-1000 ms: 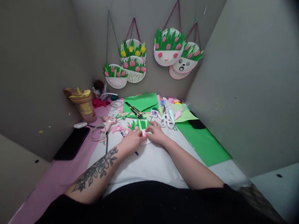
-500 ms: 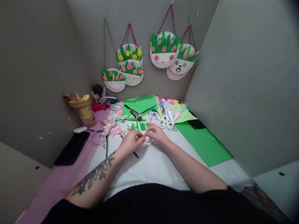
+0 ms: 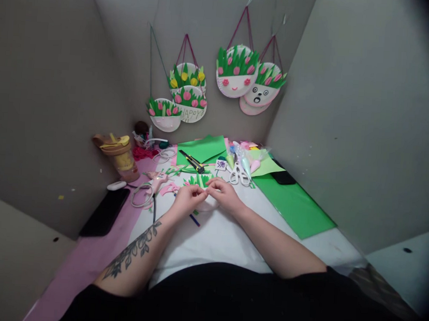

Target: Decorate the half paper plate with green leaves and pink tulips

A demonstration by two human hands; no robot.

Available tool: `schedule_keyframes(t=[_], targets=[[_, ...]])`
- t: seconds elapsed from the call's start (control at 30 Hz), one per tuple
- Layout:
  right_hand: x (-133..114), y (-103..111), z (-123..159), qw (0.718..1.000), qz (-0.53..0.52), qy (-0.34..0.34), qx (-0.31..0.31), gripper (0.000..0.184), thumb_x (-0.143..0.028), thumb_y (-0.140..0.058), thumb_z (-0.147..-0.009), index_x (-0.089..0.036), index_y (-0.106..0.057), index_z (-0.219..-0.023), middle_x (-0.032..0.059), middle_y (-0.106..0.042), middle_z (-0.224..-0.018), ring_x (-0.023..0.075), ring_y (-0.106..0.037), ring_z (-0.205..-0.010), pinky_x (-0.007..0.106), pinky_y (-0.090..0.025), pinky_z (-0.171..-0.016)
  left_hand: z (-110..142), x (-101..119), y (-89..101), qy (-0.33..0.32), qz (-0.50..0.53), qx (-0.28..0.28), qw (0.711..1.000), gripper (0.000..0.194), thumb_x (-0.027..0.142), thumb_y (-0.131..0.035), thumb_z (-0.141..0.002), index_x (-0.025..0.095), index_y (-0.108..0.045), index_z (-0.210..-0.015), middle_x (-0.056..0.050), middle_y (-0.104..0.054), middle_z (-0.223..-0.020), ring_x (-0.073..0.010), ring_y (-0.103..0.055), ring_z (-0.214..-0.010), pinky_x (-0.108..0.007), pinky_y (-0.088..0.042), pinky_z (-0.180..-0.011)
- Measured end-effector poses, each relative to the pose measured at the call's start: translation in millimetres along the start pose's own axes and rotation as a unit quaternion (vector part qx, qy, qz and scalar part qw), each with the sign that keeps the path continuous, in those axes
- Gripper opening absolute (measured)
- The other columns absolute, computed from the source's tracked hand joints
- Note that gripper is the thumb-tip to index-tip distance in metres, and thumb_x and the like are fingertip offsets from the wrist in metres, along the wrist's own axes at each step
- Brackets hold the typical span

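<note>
My left hand and my right hand meet fingertip to fingertip, both in a pinch. A small pink paper piece showed between them a moment ago; the fingers now mostly cover it. Just beneath lies a white paper plate with green paper leaves along its top, partly hidden by my hands. Left of my left hand are pink paper scraps and a pink glue gun with its cable. A dark blue pen pokes out below my left hand.
Beyond my hands lie a utility knife, green sheets and white scissors. A large green sheet is at right. A cup and a black phone stand or lie left. Decorated plates hang on the back wall.
My fingertips have drawn closer together, and the pink piece between them is now mostly covered. The view has shifted slightly; the other things stay where they were.
</note>
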State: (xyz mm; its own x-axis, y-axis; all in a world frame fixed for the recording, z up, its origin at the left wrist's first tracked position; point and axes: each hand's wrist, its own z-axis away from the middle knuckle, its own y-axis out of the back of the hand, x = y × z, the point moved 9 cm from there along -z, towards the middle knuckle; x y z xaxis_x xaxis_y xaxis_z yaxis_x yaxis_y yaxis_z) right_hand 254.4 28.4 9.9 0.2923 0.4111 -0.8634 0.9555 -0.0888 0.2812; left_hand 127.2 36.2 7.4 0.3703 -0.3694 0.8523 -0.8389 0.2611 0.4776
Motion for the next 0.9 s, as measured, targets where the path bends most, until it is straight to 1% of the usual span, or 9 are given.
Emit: schedule_keyframes(t=[0.07, 0.17, 0.23, 0.27, 0.4, 0.53, 0.7, 0.8, 0.9], targets=[[12.3, 16.1, -4.7, 0.998, -0.028, -0.027, 0.043, 0.021, -0.038, -0.057, -0.078, -0.018, -0.059, -0.069, 0.0041, -0.062, -0.088, 0.0180, -0.058, -0.089, 0.031, -0.044, -0.084, -0.8, 2.1, 8.3, -0.009, -0.017, 0.020, 1.000, 0.033, 0.043, -0.059, -0.076, 0.015, -0.061, -0.060, 0.000, -0.055, -0.057, -0.0120, -0.046, -0.057, -0.023, -0.032, -0.055], [38.3, 54.6, -10.0, 0.986, -0.018, -0.086, 0.141, 0.025, -0.042, -0.055, -0.078, -0.018, -0.061, -0.079, 0.0021, -0.062, -0.077, 0.0173, -0.057, -0.078, 0.031, -0.046, -0.078, -2.7, -2.6, 29.9, 0.006, -0.009, 0.086, 0.996, 0.034, 0.046, -0.057, -0.077, 0.015, -0.063, -0.064, 0.000, -0.056, -0.059, -0.0122, -0.045, -0.057, -0.023, -0.032, -0.053], [48.2, 70.1, -13.3, 0.982, 0.039, -0.096, 0.159, 0.025, -0.041, -0.055, -0.078, -0.017, -0.063, -0.078, 0.0023, -0.062, -0.077, 0.0179, -0.057, -0.079, 0.032, -0.046, -0.079, -3.9, -9.1, 42.9, 0.026, 0.021, 0.126, 0.992, 0.034, 0.047, -0.058, -0.075, 0.015, -0.063, -0.066, 0.000, -0.056, -0.060, -0.0120, -0.046, -0.057, -0.023, -0.032, -0.053], [50.6, 70.7, -15.6, 0.982, 0.079, -0.091, 0.143, 0.023, -0.038, -0.054, -0.077, -0.017, -0.064, -0.077, 0.0030, -0.063, -0.080, 0.0187, -0.057, -0.081, 0.033, -0.045, -0.081, -4.5, -12.0, 47.3, 0.033, 0.036, 0.138, 0.989, 0.034, 0.047, -0.059, -0.075, 0.015, -0.063, -0.067, 0.000, -0.057, -0.060, -0.0120, -0.046, -0.057, -0.023, -0.032, -0.053], [54.4, 36.4, -18.8, 0.970, 0.240, -0.031, 0.009, 0.019, -0.026, -0.055, -0.076, -0.018, -0.070, -0.085, 0.0081, -0.063, -0.099, 0.0231, -0.054, -0.102, 0.039, -0.037, -0.097, -7.3, -20.3, 50.2, 0.052, 0.084, 0.146, 0.984, 0.033, 0.047, -0.061, -0.073, 0.015, -0.062, -0.066, 0.001, -0.056, -0.059, -0.0112, -0.046, -0.056, -0.022, -0.033, -0.053], [62.3, -1.1, -11.9, 0.943, 0.320, -0.005, -0.092, 0.033, -0.028, -0.058, -0.078, -0.016, -0.068, -0.107, 0.0135, -0.056, -0.119, 0.0278, -0.043, -0.118, 0.042, -0.032, -0.103, -9.0, -23.4, 42.6, 0.057, 0.118, 0.125, 0.984, 0.032, 0.046, -0.061, -0.072, 0.015, -0.060, -0.064, 0.002, -0.055, -0.059, -0.0107, -0.046, -0.055, -0.023, -0.034, -0.053], [61.9, -7.1, -9.1, 0.932, 0.345, -0.009, -0.108, 0.034, -0.028, -0.055, -0.081, -0.015, -0.065, -0.111, 0.0149, -0.055, -0.119, 0.0286, -0.041, -0.120, 0.044, -0.030, -0.104, -9.6, -23.8, 40.6, 0.054, 0.122, 0.118, 0.984, 0.031, 0.045, -0.061, -0.072, 0.016, -0.058, -0.064, 0.002, -0.054, -0.059, -0.0112, -0.046, -0.055, -0.023, -0.034, -0.053], [44.9, -6.9, -8.0, 0.940, 0.327, 0.032, -0.088, 0.036, -0.026, -0.056, -0.080, -0.017, -0.062, -0.114, 0.0128, -0.053, -0.121, 0.0266, -0.039, -0.121, 0.043, -0.030, -0.105, -9.9, -24.4, 41.3, 0.047, 0.121, 0.119, 0.984, 0.030, 0.044, -0.061, -0.072, 0.016, -0.057, -0.064, 0.002, -0.053, -0.059, -0.0111, -0.046, -0.056, -0.023, -0.034, -0.053], [28.1, -17.8, -2.7, 0.938, 0.319, 0.082, -0.107, 0.035, -0.030, -0.057, -0.081, -0.020, -0.062, -0.114, 0.0119, -0.049, -0.128, 0.0276, -0.034, -0.126, 0.044, -0.028, -0.107, -10.2, -26.7, 39.7, 0.051, 0.123, 0.111, 0.985, 0.030, 0.044, -0.060, -0.073, 0.015, -0.056, -0.065, 0.003, -0.051, -0.059, -0.0107, -0.044, -0.055, -0.023, -0.033, -0.052]])
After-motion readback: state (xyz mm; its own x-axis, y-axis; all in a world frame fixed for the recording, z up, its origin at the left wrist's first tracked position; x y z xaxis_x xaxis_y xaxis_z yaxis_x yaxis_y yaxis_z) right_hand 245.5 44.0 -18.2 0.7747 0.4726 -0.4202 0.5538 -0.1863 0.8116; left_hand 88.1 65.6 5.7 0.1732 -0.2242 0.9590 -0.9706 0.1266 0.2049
